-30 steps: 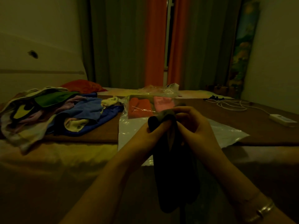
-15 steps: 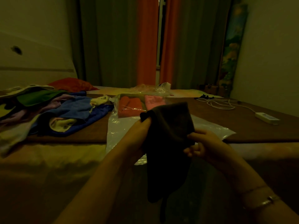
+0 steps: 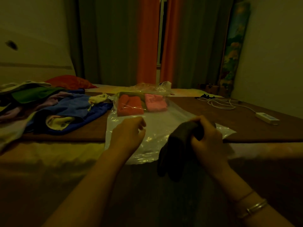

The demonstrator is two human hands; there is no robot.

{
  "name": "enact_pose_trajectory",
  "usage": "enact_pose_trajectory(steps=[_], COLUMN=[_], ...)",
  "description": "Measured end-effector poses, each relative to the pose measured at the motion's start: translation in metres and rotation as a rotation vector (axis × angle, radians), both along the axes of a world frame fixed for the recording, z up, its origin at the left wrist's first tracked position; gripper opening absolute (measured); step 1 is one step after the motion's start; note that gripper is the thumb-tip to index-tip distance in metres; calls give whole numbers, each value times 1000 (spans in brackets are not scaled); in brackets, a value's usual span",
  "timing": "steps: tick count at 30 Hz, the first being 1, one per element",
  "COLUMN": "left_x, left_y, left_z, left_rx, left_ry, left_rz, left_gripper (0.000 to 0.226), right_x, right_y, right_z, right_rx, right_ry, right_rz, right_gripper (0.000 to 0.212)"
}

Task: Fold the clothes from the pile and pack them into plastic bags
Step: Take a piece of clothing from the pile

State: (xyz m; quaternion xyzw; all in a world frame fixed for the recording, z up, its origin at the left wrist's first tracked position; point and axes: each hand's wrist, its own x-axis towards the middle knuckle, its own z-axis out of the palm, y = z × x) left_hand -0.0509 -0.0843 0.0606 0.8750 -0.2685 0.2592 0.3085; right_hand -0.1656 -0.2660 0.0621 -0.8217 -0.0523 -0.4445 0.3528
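From the head view we see our right hand reaching forward from the lower right, forearm angled up toward the middle, its fingers curled tight around the top of a dark cloth. The cloth is bunched in that grip and hangs down from it on the left side, over the near edge of the bed. Two thin bangles sit on the right wrist. Our left hand stretches in from the lower left, palm down, fingers loosely bent and holding nothing; it hovers over the near part of a clear bag lying flat on the bed, and we cannot tell whether the fingertips touch the plastic. The two hands are apart, with the bag showing between them. At the far end of the bag lie a folded red piece and a folded pink piece, side by side under clear plastic. To the left lies the pile of unfolded clothes in blue, green, yellow and pale colours, just beside the bag. On the right of the bed lie a white cable and a power strip, well apart from the hands. Green and orange curtains hang behind.
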Motion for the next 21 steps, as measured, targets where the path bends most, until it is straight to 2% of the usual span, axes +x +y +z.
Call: enact_pose_trajectory(steps=[1,3,5,9,11,13,16,19,21], left_x=[3,9,8,4,6,9,11,11,9], left_y=[1,4,5,-1,-3,-4,-6,-10,-11], left_z=[1,0,-4,-10,-13,-18,-20,-10,-1], left_rx=[-67,-52,48,303,366,364,191,-105,-236], left_ry=[11,69,144,22,-38,-87,-102,-21,41], left_rz=[20,-12,-114,-66,-4,37,36,13,-18], left_gripper=[13,18,36,61,59,45,16,17,17], right_x=[1,2,4,6,6,7,7,7,10], right_y=[3,7,7,8,10,12,11,11,15], right_z=[-2,-4,-4,-2,-1,-2,-3,-6,-11], right_rx=[-22,-34,-17,4,13,7,-1,-50,-114], right_ry=[11,17,1,-32,-11,-3,-17,-26,-5], right_rz=[0,-5,-17,-44,-40,-44,-49,-17,41], right_gripper=[25,22,20,22,24,24,24,26,28])
